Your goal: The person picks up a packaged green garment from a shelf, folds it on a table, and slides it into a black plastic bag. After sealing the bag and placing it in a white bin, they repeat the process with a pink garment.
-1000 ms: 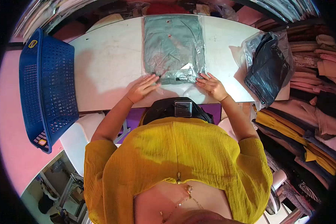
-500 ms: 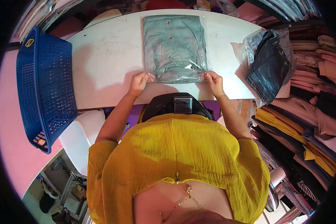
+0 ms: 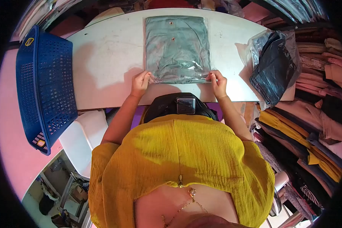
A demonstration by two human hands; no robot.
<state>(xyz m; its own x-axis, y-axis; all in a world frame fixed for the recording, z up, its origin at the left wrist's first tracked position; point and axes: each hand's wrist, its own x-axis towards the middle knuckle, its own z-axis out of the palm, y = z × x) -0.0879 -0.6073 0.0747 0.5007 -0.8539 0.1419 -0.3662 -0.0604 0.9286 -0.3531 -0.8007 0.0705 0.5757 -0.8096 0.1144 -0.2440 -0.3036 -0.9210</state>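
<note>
A white table with a curved far edge fills the middle of a crowded room, and on it a clear plastic packet lies flat, a grey-green folded garment showing through. The packet's near edge runs between the two hands: the left hand has its thumb and fingers pinched on the plastic at the near left corner, and the right hand pinches the near right corner the same way. The garment's body stretches away from both grips toward the table's far side. Well apart to the right, a dark bundle in clear plastic rests at the table's end, just beside stacked folded cloths. On the left, a blue perforated basket stands by the table, with a white chair nearer the person.
</note>
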